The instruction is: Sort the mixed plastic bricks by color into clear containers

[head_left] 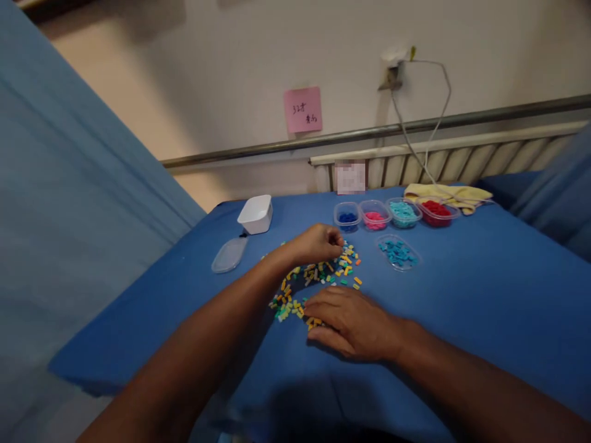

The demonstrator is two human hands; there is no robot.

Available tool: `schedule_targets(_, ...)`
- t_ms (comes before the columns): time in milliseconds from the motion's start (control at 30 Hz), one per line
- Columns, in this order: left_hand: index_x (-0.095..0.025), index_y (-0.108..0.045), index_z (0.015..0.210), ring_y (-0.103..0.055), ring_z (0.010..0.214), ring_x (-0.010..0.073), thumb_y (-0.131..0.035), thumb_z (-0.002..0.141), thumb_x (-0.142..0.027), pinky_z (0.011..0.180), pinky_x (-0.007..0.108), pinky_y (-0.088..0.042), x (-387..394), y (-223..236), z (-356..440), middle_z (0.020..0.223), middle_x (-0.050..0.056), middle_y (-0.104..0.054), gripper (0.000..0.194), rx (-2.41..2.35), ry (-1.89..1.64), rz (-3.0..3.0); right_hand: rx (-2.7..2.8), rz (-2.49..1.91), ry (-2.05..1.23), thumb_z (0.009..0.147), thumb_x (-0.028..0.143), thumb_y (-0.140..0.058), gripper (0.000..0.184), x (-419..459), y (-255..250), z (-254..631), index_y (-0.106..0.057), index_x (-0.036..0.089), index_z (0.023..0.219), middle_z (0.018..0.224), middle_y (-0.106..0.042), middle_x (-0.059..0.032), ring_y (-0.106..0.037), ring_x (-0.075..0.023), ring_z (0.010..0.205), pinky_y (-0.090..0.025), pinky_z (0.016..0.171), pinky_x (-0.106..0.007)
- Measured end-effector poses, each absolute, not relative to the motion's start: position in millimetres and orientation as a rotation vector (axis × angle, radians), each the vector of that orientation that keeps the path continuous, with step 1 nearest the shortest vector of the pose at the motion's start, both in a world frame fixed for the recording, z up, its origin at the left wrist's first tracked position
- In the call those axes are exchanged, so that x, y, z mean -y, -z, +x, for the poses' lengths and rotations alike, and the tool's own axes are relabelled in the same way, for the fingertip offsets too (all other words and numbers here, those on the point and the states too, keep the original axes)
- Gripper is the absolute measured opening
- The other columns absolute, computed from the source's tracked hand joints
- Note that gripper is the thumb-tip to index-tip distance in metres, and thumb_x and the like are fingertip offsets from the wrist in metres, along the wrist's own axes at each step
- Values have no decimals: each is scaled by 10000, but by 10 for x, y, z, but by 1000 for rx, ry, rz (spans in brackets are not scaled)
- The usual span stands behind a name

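Small coloured blocks (pixel 315 272), mostly yellow, orange and green, lie scattered over the blue cloth in the middle. My left hand (pixel 316 243) is over the far side of this pile, its thumb and fingers curled together in a pinch; what they hold, if anything, is hidden. Nearer to me, my right hand (pixel 351 323) rests low with its fingers stretched out, the fingertips touching the near edge of the pile. To the right, a clear lid (pixel 418 261) carries teal blocks (pixel 397 252).
Behind stand clear tubs of dark blue (pixel 347 219), pink (pixel 375 220), light teal (pixel 402 213) and red (pixel 435 210) blocks. A yellow cloth (pixel 462 194) lies behind them. At left are a white tub (pixel 256 215) and a lid (pixel 229 255). A radiator (pixel 443 161) lines the wall.
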State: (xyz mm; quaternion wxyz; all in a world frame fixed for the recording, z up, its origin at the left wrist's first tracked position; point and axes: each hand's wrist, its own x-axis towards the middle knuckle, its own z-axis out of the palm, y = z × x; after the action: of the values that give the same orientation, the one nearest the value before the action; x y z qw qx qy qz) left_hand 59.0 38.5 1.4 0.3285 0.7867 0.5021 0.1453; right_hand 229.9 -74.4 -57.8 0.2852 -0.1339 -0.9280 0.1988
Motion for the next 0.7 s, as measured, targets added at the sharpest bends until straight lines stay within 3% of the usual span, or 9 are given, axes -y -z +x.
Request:
schedule_targets(300,-148,-787,1019,-674,804,176,-711,839,-126,669,263,-444,-874,132,1841,931,43,-780,196,-1157,-83,2557,2501,-448,-465,1117,449,-537,350,647,602,2342,-742,170,1166,1127,-801,-96,-723,-267,1075,-548,1000,-410)
schedule_targets(567,-130,-788,1237,-739,1030,227,-684,875,-86,854,274,-532,-1081,155,2007,1174,97,-808,380,-1192,18,2648,2523,-459,-385,1106,419,-547,326,605,580,2363,-746,166,1161,1156,-802,-110,-724,-282,1075,-552,975,-420)
schedule_targets(700,-157,-810,1186,-739,1046,216,-664,889,-83,907,271,-537,-1051,25,1825,1166,73,-814,339,-1188,-107,2662,2500,-449,-419,1128,434,-517,343,618,547,2396,-738,173,1146,1110,-800,-96,-722,-257,1041,-556,952,-402)
